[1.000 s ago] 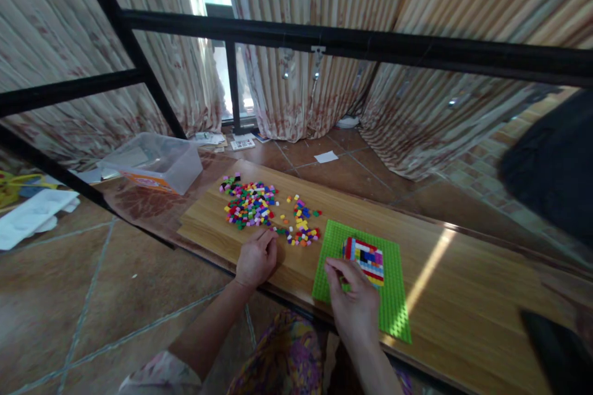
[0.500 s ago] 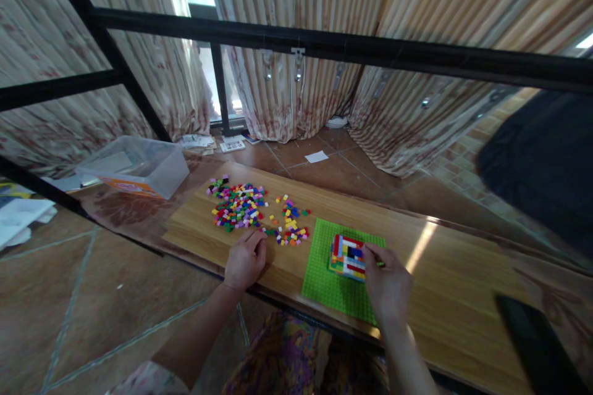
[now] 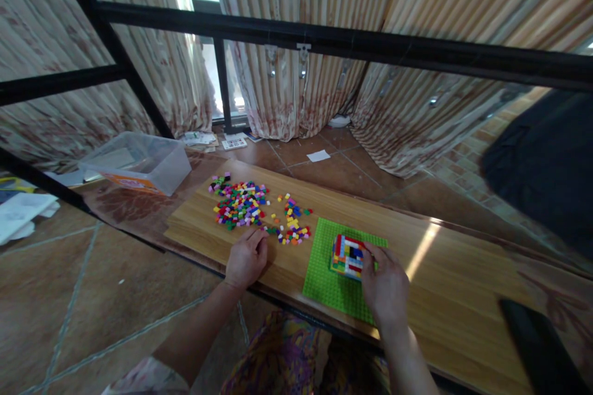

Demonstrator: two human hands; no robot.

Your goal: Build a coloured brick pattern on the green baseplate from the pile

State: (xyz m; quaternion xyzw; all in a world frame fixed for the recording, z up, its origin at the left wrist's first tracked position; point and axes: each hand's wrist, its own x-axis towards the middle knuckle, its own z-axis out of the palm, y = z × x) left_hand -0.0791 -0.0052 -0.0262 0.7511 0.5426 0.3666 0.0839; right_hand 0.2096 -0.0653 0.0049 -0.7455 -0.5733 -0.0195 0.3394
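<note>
A small hollow structure of stacked toy bricks [image 3: 341, 265], in red, white, yellow, blue and other colours, stands on a green studded baseplate [image 3: 319, 271]. My right hand [image 3: 385, 281] is at the structure's right side, thumb and forefinger bent together at its top edge. Whatever lies between those fingertips is hidden. My left hand [image 3: 246, 259] rests on the near edge of the wooden board, fingers curled in and closed. Just beyond it are loose toy bricks [image 3: 238, 205] in a mixed heap, with a sparser group of bricks [image 3: 293, 222] to the right.
The wooden board [image 3: 454, 296] lies along a low table. A clear plastic box [image 3: 173, 166] stands at the left end, and a dark phone-like slab [image 3: 532, 339] lies at the right. A black metal bar [image 3: 352, 39] crosses beyond the table, before striped curtains [image 3: 296, 99].
My right hand has shifted slightly at the structure's right edge, its fingers lying a little flatter over it. My left hand stays in place. The whole view has moved slightly.
</note>
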